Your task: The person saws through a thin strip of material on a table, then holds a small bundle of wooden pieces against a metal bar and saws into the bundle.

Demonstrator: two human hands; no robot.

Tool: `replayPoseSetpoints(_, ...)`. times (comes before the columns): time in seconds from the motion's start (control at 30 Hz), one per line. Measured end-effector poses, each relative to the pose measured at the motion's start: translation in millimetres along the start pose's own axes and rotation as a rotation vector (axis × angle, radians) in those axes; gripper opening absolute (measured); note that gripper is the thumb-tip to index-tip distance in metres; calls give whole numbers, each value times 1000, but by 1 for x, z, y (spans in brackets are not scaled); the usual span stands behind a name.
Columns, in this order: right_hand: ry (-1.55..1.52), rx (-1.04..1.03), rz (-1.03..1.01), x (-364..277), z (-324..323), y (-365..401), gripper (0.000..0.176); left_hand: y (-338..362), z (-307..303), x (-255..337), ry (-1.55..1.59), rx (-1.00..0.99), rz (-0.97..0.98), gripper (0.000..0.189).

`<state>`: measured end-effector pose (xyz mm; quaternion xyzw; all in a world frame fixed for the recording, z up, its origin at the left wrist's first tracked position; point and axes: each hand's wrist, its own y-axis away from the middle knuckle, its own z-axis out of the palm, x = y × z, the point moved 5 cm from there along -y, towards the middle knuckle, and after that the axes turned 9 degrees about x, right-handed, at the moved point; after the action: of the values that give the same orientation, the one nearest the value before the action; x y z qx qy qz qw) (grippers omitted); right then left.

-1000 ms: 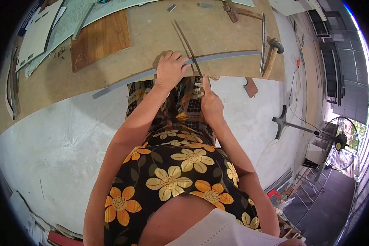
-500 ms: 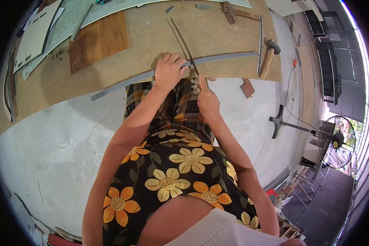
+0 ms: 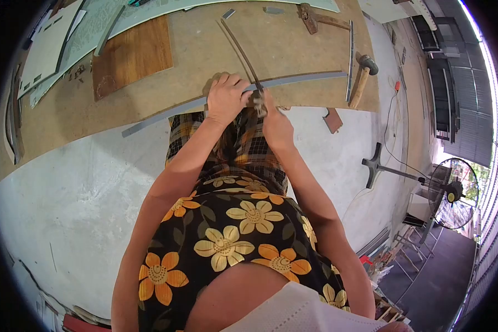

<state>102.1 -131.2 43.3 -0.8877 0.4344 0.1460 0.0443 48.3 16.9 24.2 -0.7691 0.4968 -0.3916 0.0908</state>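
A long grey strip [image 3: 310, 78] lies along the near edge of the brown worktable [image 3: 193, 50]. My left hand [image 3: 227, 95] presses down on it near the middle, fingers bent over its far side and thumb toward the blade. Just right of that thumb, a thin hacksaw [image 3: 240, 48] seen edge-on crosses the strip, its far end pointing away over the table. My right hand [image 3: 278, 124] is closed round the saw's handle at the table edge. The handle is blurred and partly covered by the fingers, and the cutting line itself is too small to make out.
A hammer [image 3: 309, 21] and a mallet [image 3: 365, 65] lie at the right of the table, beside a thin metal bar [image 3: 350, 61]. A brown wooden panel [image 3: 135, 55] lies at the left. A standing fan [image 3: 454, 192] is on the right; a brown offcut [image 3: 333, 120] shows near the table edge.
My right hand has shifted slightly forward and left, carrying the hacksaw farther away across the strip. My left hand stays in place on the strip.
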Motion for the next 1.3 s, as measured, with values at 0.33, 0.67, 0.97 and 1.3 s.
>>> replayPoseSetpoints(0.33, -94, 72, -64, 19, -6, 55, 72, -1, -3, 0, 11, 2, -8, 18)
replayPoseSetpoints(0.67, -131, 122, -58, 5, -4, 35, 73, -2, -4, 2, 8, 13, 11, 19)
replayPoseSetpoints(0.97, -61, 72, -34, -5, 4, -2, 72, -1, -4, 1, -4, 9, 12, 18)
replayPoseSetpoints(1.3, -71, -13, 28, 9, -7, 33, 71, 0, -3, 1, 9, -2, 9, 18)
